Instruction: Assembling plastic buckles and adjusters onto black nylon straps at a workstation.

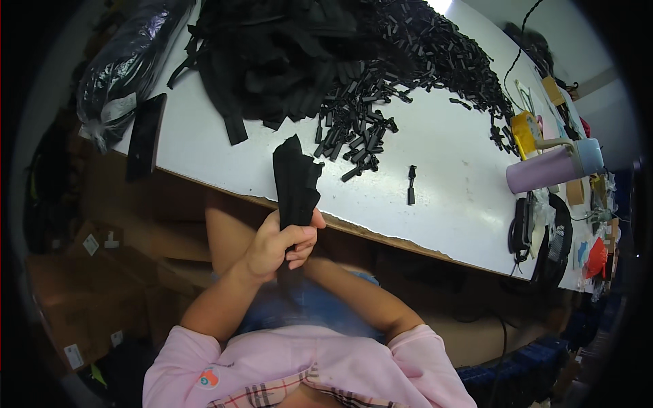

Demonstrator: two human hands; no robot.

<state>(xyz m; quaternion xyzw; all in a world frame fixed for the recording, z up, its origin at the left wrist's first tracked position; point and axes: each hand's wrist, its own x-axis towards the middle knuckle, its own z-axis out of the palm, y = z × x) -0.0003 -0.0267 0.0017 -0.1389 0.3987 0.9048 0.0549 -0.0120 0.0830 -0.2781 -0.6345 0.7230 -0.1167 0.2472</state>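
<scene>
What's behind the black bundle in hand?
White tabletop and its front edge show either side of the black bundle; what the bundle and left hand cover can't be seen.

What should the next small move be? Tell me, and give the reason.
Probably even up the top ends of the black fabric: the left hand grips it lower down, while those ends stick up free at uneven heights. The white table has a bare stretch to their right, which might serve to press them level.
</scene>
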